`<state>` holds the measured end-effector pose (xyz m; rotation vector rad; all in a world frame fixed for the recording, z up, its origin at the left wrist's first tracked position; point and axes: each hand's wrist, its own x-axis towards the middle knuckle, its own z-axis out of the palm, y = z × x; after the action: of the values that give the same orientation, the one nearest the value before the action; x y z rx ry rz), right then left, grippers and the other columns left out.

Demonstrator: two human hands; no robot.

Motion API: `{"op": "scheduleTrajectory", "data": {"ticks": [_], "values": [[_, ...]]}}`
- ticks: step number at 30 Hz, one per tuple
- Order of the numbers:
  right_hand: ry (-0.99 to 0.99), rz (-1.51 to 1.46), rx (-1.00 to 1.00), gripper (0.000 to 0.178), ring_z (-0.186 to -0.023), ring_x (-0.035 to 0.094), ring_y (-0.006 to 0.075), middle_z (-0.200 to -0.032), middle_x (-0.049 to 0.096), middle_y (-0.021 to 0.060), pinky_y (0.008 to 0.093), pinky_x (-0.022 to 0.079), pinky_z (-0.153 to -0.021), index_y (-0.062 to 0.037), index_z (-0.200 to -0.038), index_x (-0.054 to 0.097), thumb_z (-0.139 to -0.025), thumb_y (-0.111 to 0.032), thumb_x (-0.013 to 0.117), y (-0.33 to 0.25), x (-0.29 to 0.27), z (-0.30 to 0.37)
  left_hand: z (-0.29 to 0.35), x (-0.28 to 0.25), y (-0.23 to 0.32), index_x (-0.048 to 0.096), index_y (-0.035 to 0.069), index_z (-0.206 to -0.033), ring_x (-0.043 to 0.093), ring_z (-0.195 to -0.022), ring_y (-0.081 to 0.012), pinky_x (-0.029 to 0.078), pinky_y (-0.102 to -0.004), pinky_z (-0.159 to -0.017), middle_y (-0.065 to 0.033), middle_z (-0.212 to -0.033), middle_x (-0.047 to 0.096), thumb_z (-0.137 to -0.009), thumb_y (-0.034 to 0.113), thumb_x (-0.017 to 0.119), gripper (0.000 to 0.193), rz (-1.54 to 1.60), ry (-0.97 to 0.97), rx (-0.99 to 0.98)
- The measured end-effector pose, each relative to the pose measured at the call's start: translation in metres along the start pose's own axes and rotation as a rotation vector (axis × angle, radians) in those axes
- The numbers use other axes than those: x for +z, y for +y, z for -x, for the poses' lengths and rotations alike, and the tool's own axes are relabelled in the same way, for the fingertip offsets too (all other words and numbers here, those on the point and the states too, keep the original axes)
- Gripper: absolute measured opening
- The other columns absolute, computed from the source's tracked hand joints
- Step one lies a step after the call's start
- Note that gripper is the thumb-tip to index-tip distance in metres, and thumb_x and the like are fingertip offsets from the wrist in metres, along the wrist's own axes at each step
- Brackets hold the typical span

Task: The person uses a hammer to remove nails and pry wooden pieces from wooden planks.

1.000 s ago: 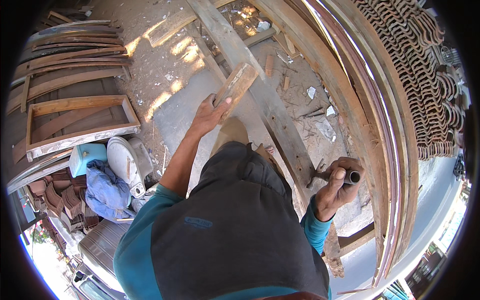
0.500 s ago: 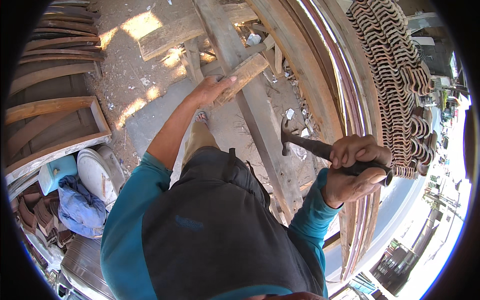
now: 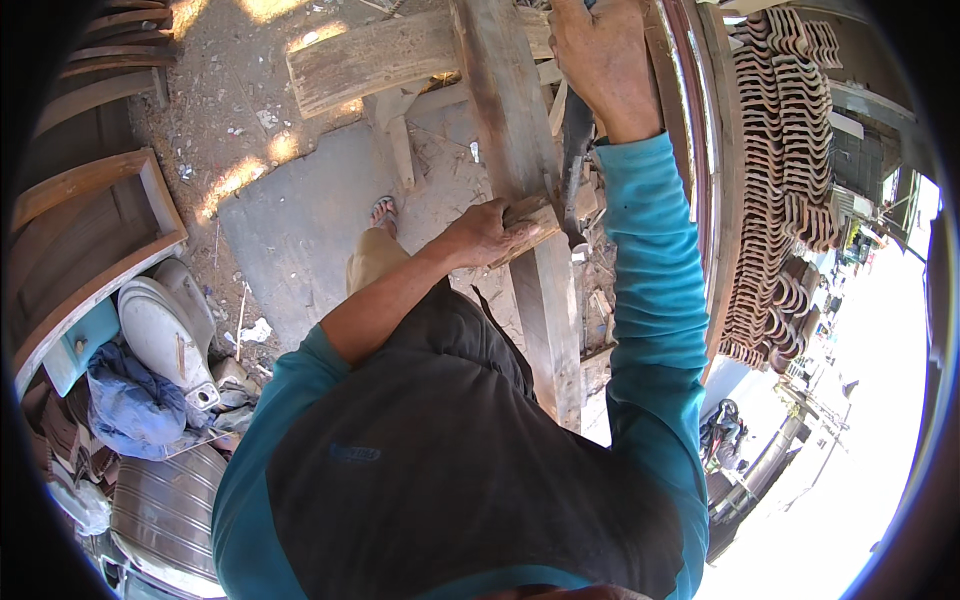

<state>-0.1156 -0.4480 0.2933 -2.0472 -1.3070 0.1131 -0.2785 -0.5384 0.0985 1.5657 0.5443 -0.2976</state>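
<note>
The left hand [image 3: 485, 232] pins a wood block [image 3: 530, 222] on the long beam [image 3: 520, 150]. The hammer [image 3: 575, 170] hangs from the raised right hand [image 3: 600, 55] at twelve o'clock, fingers wrapped around its handle.

The person wears a long-sleeved teal shirt [image 3: 655, 300] under a dark charcoal vest-like garment [image 3: 450, 470] that covers the chest and belly. A small dark blue emblem [image 3: 355, 453] sits on the front of the garment, too small to make out. The right sleeve runs full length down to the wrist, with fine creases along it. The left sleeve [image 3: 300, 365] is pushed up above the elbow, leaving the forearm bare. Tan trousers [image 3: 375, 262] cover the 1 leg that shows, and a sandal [image 3: 383, 211] with thin straps is on the foot. The left hand [image 3: 485, 232] and the right hand [image 3: 600, 55] are both bare, without gloves.
</note>
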Motion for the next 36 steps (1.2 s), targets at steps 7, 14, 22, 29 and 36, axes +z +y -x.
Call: {"op": "scheduleTrajectory", "data": {"ticks": [7, 14, 22, 29, 36], "values": [[-0.266, 0.189, 0.131, 0.059, -0.094, 0.065, 0.0523, -0.095, 0.066, 0.0363, 0.0545, 0.051, -0.084, 0.0085, -0.098, 0.068, -0.099, -0.049, 0.054, 0.054, 0.093, -0.045, -0.001, -0.007, 0.003, 0.052, -0.01, -0.131, 0.068, -0.105, -0.0386, 0.053, -0.0421, -0.091, -0.0292, -0.11, 0.068, -0.093, 0.064, 0.06, 0.084, -0.067, -0.056, -0.01], [-0.01, 0.219, -0.325, 0.043, -0.052, 0.056, 0.0121, -0.064, 0.06, 0.0073, 0.0323, 0.045, -0.049, 0.0015, -0.086, 0.062, -0.103, -0.038, 0.059, 0.041, 0.09, -0.028, -0.005, -0.005, 0.003, 0.049, -0.013, -0.133, 0.066, -0.108, -0.0425, 0.053, -0.0447, -0.092, -0.033, -0.112, 0.067, -0.094, 0.062, 0.059, 0.086, -0.052, -0.043, 0.071], [-0.007, -0.34, 0.018, 0.037, -0.06, 0.05, 0.0169, -0.064, 0.054, 0.0088, 0.0362, 0.046, -0.058, 0.0012, -0.089, 0.064, -0.094, -0.035, 0.07, -0.015, 0.007, 0.051, 0.011, 0.004, 0.032, 0.054, -0.006, -0.124, 0.07, -0.096, -0.0421, 0.055, -0.0476, -0.084, -0.0272, -0.107, 0.068, -0.091, 0.05, 0.067, 0.066, -0.263, 0.145, 0.077], [-0.23, -0.239, 0.058, 0.048, -0.068, 0.066, 0.0394, -0.071, 0.066, 0.0233, 0.0472, 0.051, -0.066, 0.0069, -0.084, 0.065, -0.099, -0.038, 0.06, -0.007, -0.006, -0.001, 0.016, 0.026, 0.034, 0.056, -0.002, -0.116, 0.071, -0.092, -0.0401, 0.057, -0.0471, -0.079, -0.0241, -0.102, 0.068, -0.08, 0.043, 0.075, 0.061, -0.562, 0.318, 0.104], [-0.062, -0.588, 0.233, 0.027, -0.057, 0.058, 0.0229, -0.059, 0.057, 0.009, 0.0408, 0.047, -0.057, -0.003, -0.081, 0.067, -0.096, -0.025, 0.065, 0.008, -0.031, 0.004, 0.016, 0.023, 0.041, 0.06, -0.001, -0.114, 0.071, -0.094, -0.0386, 0.057, -0.0488, -0.081, -0.0237, -0.097, 0.07, -0.072, 0.04, 0.076, 0.061, -0.533, 0.358, -0.014]]}}
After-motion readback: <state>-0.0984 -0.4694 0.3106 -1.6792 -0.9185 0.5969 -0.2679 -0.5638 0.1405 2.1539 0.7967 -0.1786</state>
